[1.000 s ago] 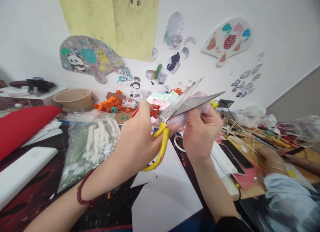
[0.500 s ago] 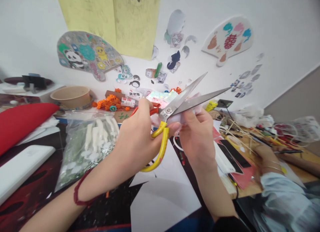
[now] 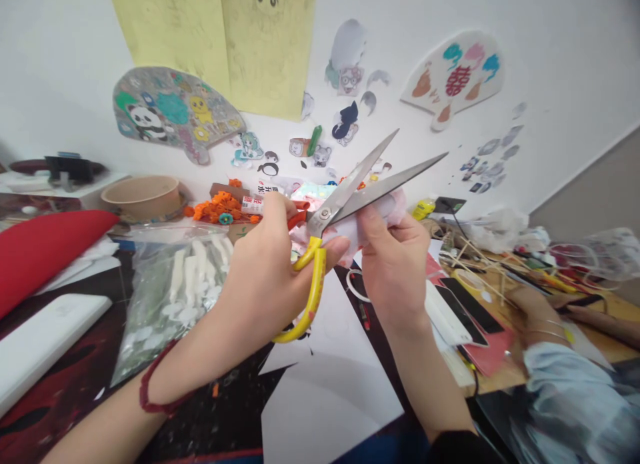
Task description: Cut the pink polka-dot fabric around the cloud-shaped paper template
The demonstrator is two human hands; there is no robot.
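Observation:
My left hand (image 3: 265, 271) is wrapped round the handles of a pair of large scissors (image 3: 325, 216), one grip yellow and the other red-orange. The two steel blades stand apart, pointing up and to the right. A soft, pale pink sheet (image 3: 395, 205), cloth-like or thin film, lies under and behind the blades. My right hand (image 3: 397, 271) pinches it between thumb and fingers just below the lower blade. Part of the sheet is hidden behind the scissors and my left hand. Whether the blades are touching it I cannot tell.
White paper (image 3: 330, 404) lies below my hands. Left are a clear bag of white-and-green pieces (image 3: 175, 304), a white box (image 3: 50, 344) and a tan bowl (image 3: 143, 194). Orange flowers (image 3: 220, 207) sit behind. Another person's arm (image 3: 543, 317) rests among clutter on the right.
My left hand and the scissors have shifted slightly left. More of the pale pink sheet shows beyond the lower blade, and my right hand keeps its pinch.

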